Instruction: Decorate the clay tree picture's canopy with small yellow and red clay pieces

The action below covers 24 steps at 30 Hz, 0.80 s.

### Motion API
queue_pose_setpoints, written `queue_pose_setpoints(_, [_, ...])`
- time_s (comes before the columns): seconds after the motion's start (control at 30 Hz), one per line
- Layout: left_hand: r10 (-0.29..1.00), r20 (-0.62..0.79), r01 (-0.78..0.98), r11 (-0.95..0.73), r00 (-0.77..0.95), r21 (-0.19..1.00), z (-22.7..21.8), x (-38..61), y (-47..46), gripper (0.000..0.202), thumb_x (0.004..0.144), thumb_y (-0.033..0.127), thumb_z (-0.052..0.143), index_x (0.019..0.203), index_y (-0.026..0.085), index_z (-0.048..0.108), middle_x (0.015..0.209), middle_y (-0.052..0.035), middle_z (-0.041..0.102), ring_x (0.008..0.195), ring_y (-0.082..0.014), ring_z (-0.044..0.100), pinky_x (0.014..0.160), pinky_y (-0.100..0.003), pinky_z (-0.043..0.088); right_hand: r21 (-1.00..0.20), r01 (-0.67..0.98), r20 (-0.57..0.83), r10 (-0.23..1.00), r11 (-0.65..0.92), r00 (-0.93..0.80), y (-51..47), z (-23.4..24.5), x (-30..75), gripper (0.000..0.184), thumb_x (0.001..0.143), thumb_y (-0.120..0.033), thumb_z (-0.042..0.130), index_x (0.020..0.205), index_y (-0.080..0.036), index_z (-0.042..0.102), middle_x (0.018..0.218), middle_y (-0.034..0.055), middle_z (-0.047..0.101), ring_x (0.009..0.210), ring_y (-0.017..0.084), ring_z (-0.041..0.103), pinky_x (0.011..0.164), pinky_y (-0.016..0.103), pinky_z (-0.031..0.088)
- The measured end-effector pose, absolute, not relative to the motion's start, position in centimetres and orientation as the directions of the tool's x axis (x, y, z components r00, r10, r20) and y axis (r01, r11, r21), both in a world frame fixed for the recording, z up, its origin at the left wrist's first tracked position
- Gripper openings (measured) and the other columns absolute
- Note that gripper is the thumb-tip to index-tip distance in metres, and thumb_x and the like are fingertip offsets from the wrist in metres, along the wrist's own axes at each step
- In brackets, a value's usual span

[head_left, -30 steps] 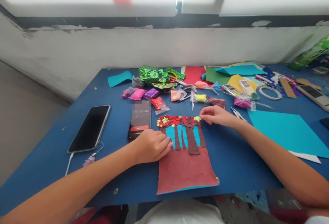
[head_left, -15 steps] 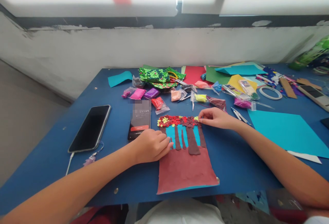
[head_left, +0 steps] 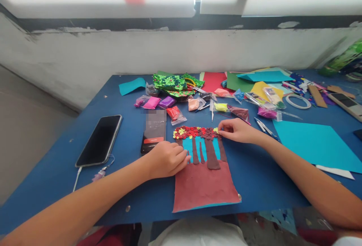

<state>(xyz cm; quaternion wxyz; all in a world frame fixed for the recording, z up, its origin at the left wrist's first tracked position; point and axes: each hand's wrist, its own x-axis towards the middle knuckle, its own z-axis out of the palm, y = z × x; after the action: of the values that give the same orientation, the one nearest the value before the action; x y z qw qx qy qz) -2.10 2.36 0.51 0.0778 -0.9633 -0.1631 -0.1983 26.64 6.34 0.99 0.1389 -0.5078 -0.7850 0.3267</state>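
In front of me lies a clay picture [head_left: 205, 185] on blue card, with a reddish-brown ground, dark brown tree trunks [head_left: 212, 155] and a top band of small red, maroon and yellow clay pieces [head_left: 195, 132]. My right hand [head_left: 239, 130] is at the top right corner, thumb and index finger pinched together at a yellow bit of clay [head_left: 216, 129]; whether they grip it or press it down is hidden. On the left edge of the picture rests my left hand [head_left: 166, 159], its fingers curled in and their tips partly out of sight.
Two phones [head_left: 98, 140] lie to the left, the second phone [head_left: 154, 133] close behind my left hand. Bagged clay such as a red packet [head_left: 175, 114] and a yellow packet [head_left: 221, 107] is scattered behind the picture. Scissors [head_left: 264, 126] and blue paper [head_left: 316, 140] lie right.
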Motion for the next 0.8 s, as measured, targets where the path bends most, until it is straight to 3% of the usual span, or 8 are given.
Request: queue_pose_setpoints(0.8, [0.282,0.422,0.344,-0.936,0.862,-0.076,0.55,-2.02,2.42,0.044,0.097,0.019,0.032,0.064,0.014,0.061,0.052,-0.0022,0.055,0.046,-0.0158,0.050,0.042,-0.029,0.033,-0.647,0.713,-0.092,0.902,0.268,-0.423,6.10,1.16,26.32,0.025,0.077,-0.043,0.052,0.073,-0.019,0.057,0.050,-0.0032,0.048,0.047,0.011,0.041,0.050,0.025,0.029])
